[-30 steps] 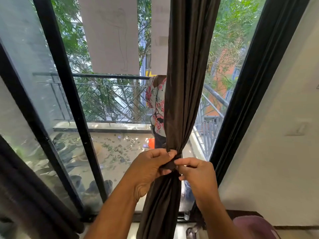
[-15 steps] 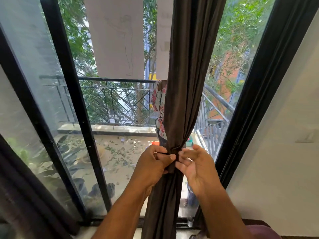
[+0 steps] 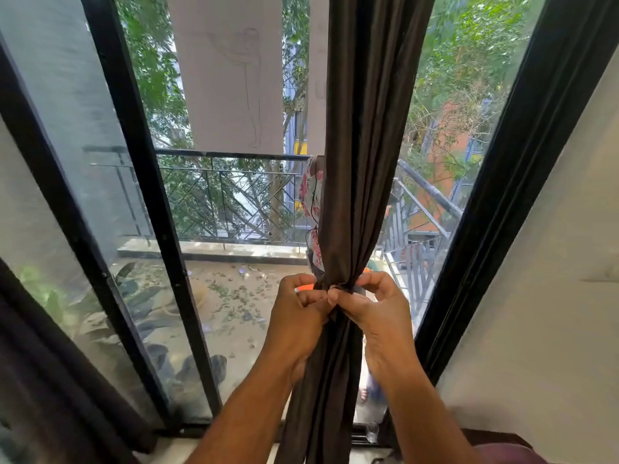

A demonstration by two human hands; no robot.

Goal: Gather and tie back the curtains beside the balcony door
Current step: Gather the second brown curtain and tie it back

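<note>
A dark brown curtain [image 3: 361, 155] hangs in front of the balcony door glass, gathered into a narrow bunch at mid height. A thin dark tie [image 3: 338, 289] circles the bunch there. My left hand [image 3: 298, 316] pinches the tie and fabric from the left. My right hand [image 3: 375, 309] pinches the same spot from the right, fingertips meeting the left hand's at the front of the bunch. Below the hands the curtain falls straight to the floor between my forearms.
The black door frame [image 3: 495, 202] stands close on the right, next to a pale wall [image 3: 552, 296]. Another black frame post [image 3: 147, 209] is left of the curtain. A second dark curtain [image 3: 40, 380] hangs at the lower left. A balcony railing [image 3: 231, 195] and a person's reflection show in the glass.
Both hands have risen slightly along the bunch and drawn closer. The right hand's fingers, spread half a second ago, now pinch the tie at the front.
</note>
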